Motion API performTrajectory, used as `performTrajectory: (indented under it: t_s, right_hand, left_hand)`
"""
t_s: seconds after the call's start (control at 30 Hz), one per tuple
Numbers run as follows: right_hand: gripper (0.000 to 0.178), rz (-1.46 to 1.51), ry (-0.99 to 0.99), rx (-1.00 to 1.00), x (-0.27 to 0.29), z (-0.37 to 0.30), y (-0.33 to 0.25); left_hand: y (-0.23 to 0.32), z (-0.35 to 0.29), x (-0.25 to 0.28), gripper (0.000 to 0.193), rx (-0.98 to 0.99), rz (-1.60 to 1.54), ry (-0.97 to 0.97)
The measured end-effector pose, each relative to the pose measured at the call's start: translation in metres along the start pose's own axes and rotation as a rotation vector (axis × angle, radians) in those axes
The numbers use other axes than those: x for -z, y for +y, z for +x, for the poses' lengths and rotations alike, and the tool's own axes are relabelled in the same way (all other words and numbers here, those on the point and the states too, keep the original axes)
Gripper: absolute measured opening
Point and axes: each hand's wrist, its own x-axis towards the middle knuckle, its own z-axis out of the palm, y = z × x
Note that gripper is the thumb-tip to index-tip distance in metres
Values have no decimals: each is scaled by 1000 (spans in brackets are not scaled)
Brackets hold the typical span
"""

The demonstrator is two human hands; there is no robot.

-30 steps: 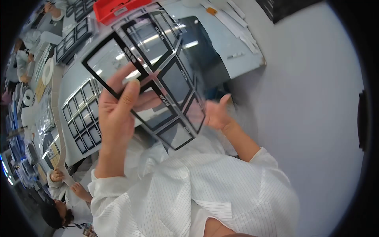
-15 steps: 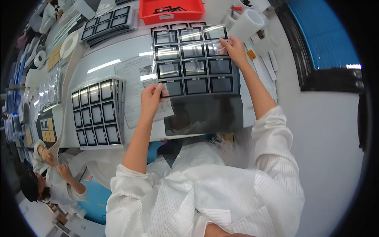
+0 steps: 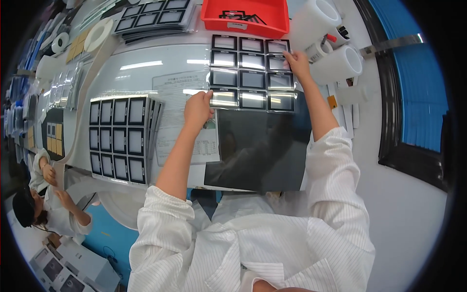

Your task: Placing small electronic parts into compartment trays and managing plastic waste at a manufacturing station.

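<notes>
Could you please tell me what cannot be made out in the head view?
In the head view:
Dark mat: far part, under the clear framed sheet.
Red bin: far side, cut off by the top edge.
Printed paper: print too small; part behind the left hand.

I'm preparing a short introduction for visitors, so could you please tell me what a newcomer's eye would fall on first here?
Probably the red bin at the top centre, vivid against the pale table. Just below it, the left hand and right hand hold a black-framed sheet by opposite edges, and a stack of similar sheets lies to the left.
</notes>
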Motion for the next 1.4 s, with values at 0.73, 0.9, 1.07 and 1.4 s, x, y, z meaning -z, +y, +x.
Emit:
performTrajectory:
  t_s: [0.73,0.9,1.07,1.4]
  right_hand:
    - [31,-181,-233,452,-143,-118,-137]
    - [42,0,-567,650,-285,-168,-216]
    - [77,-490,-438,476,-311,-171,-219]
    - [79,-608,-326,442,-336,-179,-242]
  left_hand:
    - [-17,-3,1,23,-339,743,281]
    - [-59,-19,15,23,-769,593,790]
    - [-52,-130,82,26,-141,633,174]
    - [-127,-151,151,28,-367,90,757]
